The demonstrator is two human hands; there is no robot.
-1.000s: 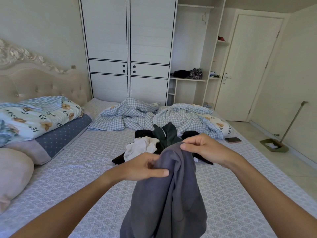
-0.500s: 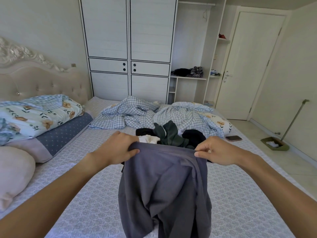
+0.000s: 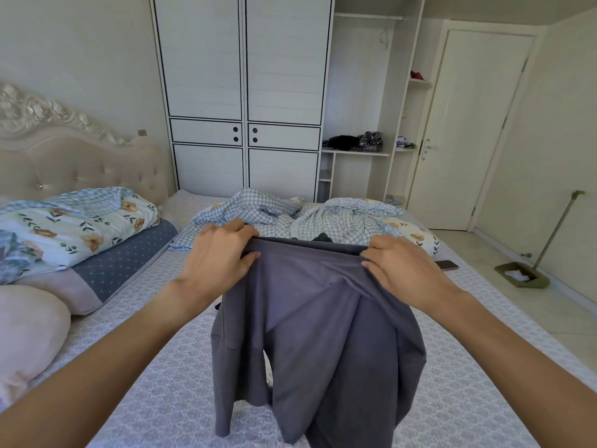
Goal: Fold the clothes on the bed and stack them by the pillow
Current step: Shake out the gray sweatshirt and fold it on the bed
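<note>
My left hand (image 3: pixel 223 253) and right hand (image 3: pixel 399 266) pinch grey garment (image 3: pixel 316 324) top edge above bed (image 3: pixel 155 399). Risk: twisted cloth folds crooked; loose pinch drops it.

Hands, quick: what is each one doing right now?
Left hand: grips the top edge of the grey garment.
Right hand: grips the same edge.

White wardrobe (image 3: pixel 242 92), closed door (image 3: pixel 468 124).
</note>
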